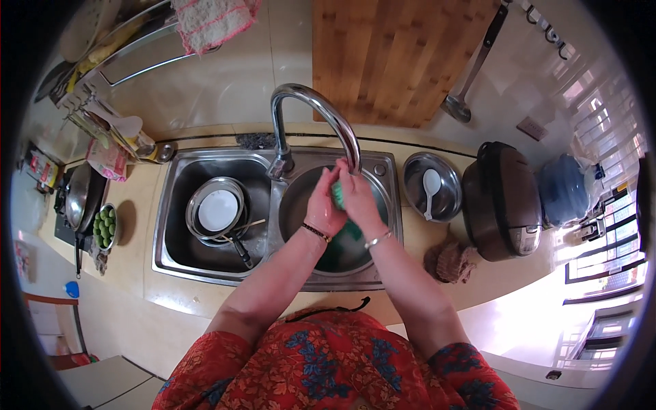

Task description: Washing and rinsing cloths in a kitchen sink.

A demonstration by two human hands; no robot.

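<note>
My left hand [325, 205] and my right hand [356, 197] are cupped together under the spout of a chrome gooseneck faucet [312, 95]. Between the palms shows a green ribbed thing [337, 195], partly hidden by the fingers; its exact kind cannot be told. Below them is the round steel basin [294, 220], where something dark green lies at the bottom, partly covered by my wrists. In the rectangular left basin [177, 246] sit stacked steel bowls [192, 212] with a white bowl [218, 210] on top. Chopsticks [253, 224] and a black-handled utensil [241, 251] lean beside them.
Right of the sink stand a steel bowl [412, 189] with a white spoon [431, 184], a brown cloth [448, 261] and a rice cooker [494, 205]. At left are a bowl of green fruit [105, 228] and a lidded pan [79, 200]. A wooden cutting board [389, 61] rises behind.
</note>
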